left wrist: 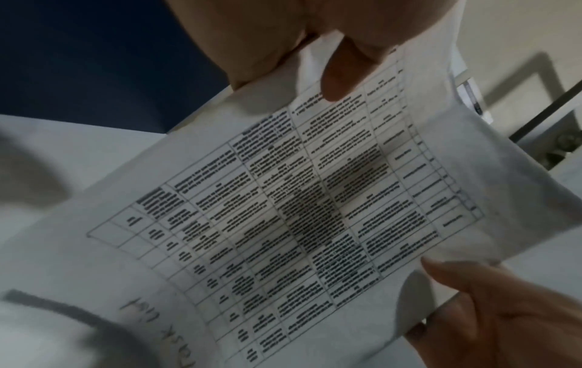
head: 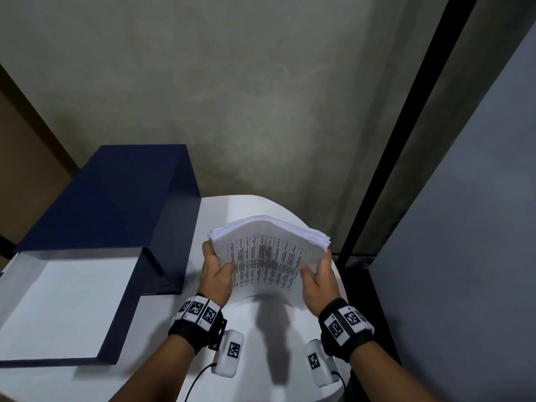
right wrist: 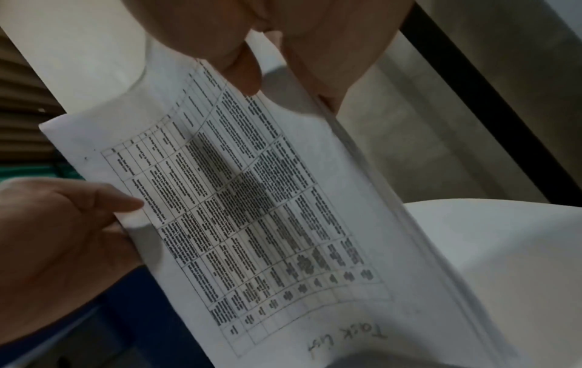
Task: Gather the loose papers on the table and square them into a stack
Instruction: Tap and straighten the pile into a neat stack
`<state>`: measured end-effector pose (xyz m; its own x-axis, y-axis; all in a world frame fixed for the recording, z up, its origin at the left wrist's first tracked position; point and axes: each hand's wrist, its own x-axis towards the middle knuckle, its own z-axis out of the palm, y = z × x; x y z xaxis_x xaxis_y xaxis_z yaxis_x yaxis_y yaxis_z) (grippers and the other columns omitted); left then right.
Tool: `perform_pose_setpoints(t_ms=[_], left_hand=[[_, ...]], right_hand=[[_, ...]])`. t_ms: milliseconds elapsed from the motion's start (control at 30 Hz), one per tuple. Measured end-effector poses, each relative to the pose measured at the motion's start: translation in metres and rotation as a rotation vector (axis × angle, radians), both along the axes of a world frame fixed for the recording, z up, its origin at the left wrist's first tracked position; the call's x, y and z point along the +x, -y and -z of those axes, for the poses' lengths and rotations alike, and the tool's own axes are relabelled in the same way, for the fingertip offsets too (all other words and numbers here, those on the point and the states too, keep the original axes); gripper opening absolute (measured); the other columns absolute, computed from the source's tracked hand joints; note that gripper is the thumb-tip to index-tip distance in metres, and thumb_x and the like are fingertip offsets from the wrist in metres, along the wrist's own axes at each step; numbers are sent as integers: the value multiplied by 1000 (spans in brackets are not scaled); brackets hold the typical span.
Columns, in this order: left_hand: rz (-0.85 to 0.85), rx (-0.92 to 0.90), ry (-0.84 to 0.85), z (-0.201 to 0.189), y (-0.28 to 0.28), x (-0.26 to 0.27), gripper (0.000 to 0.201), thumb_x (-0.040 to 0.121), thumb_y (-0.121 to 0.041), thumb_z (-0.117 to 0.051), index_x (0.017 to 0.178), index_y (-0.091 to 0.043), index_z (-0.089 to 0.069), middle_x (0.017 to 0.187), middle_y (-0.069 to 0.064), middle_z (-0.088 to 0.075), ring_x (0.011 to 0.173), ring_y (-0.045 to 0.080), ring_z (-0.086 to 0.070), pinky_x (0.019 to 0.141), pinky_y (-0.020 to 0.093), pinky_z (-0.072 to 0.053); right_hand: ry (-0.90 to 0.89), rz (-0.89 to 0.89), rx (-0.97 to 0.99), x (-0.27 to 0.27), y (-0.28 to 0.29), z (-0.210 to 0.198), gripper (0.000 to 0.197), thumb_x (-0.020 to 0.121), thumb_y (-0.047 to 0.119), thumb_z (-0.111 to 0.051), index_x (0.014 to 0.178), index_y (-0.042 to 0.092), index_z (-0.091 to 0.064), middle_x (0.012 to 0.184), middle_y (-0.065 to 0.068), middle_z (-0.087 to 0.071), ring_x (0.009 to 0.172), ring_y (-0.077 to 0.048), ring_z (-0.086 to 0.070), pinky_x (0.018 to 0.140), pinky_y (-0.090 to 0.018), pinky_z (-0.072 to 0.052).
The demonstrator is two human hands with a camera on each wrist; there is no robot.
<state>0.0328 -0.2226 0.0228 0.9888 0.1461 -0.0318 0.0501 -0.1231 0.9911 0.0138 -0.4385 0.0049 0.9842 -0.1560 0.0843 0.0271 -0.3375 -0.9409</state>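
Observation:
A thick stack of white papers (head: 266,256) stands on edge on the white table (head: 246,343), leaning away from me, its front sheet printed with a table of text. My left hand (head: 216,271) grips the stack's left side, thumb on the front sheet. My right hand (head: 319,275) grips the right side the same way. In the left wrist view the printed sheet (left wrist: 299,211) fills the frame, with the left thumb (left wrist: 343,74) pressed on it. In the right wrist view the sheet (right wrist: 252,211) bears handwriting near its lower edge, and the stack's layered edge shows at the right.
An open dark blue box (head: 101,227) with a white inside sits on the table to the left, close to my left hand. A grey concrete wall (head: 261,97) rises behind. A black post (head: 406,126) and a grey panel (head: 464,227) stand to the right.

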Motion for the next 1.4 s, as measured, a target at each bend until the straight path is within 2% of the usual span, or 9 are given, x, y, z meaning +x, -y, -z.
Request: perform_pose_setpoints(t_ms=[67,133,267,367,567,767,1233,1300,1400], left_hand=[[6,13,7,-1,-3,-2,51,68,-17,-55,111,-38,-38,95,2,-61,92,17,-65,76,37,-51],[9,-50,75,-7,-4,-2,54,65,-29,-64,114,-25,-42,94,-2,-63,83,4,-65,73,32,-51],[-50,-237,199,-26,-3,6,33,77,-41,-61,105,-26,-53,100,2,-59,91,20,-57,80,36,-46],[-114,-228,235,-37,-3,17,20,83,-42,-57,95,-27,-59,101,17,-60,92,30,-55,86,46,-44],[-109,-145,290,-36,-3,20,21,79,-33,-60,96,-19,-58,95,-6,-59,83,8,-55,77,18,-44],[-129,-175,299,-34,-4,24,6,81,-20,-55,84,-16,-58,87,-3,-61,82,11,-56,78,23,-44],[-119,-212,273,-35,-1,24,11,86,-24,-50,81,-20,-58,88,5,-62,86,21,-56,82,40,-42],[-49,-220,294,-34,-6,22,12,85,-31,-53,89,-22,-59,95,4,-62,92,21,-57,86,41,-43],[149,-212,291,-23,-18,19,47,70,-29,-72,112,-22,-52,110,2,-56,101,22,-57,89,37,-48]], right_hand=[[-26,-27,27,-3,3,4,50,89,2,-56,112,42,-36,107,20,-58,93,15,-59,88,-24,-50],[17,-27,56,-3,5,-2,50,85,5,-64,111,41,-40,109,19,-60,98,11,-60,88,-24,-49],[180,23,214,6,2,-29,48,77,34,-69,117,22,-46,106,15,-62,98,0,-62,83,-14,-48],[283,90,266,15,-5,-45,42,79,41,-63,108,13,-53,100,11,-61,91,-1,-60,81,-14,-46],[273,179,263,27,-10,-51,18,82,27,-63,91,13,-59,85,10,-62,78,-2,-58,73,-16,-46],[269,189,232,28,-8,-50,11,82,24,-61,86,13,-59,82,10,-62,78,-1,-57,74,-14,-44],[244,197,181,28,-6,-52,13,86,26,-57,82,14,-59,81,11,-62,79,-2,-57,75,-13,-42],[234,202,174,28,-6,-53,13,86,27,-57,82,15,-60,81,11,-62,79,-2,-57,76,-16,-42],[214,180,148,26,-5,-58,11,86,28,-57,83,17,-59,81,16,-62,80,0,-57,77,-18,-42]])
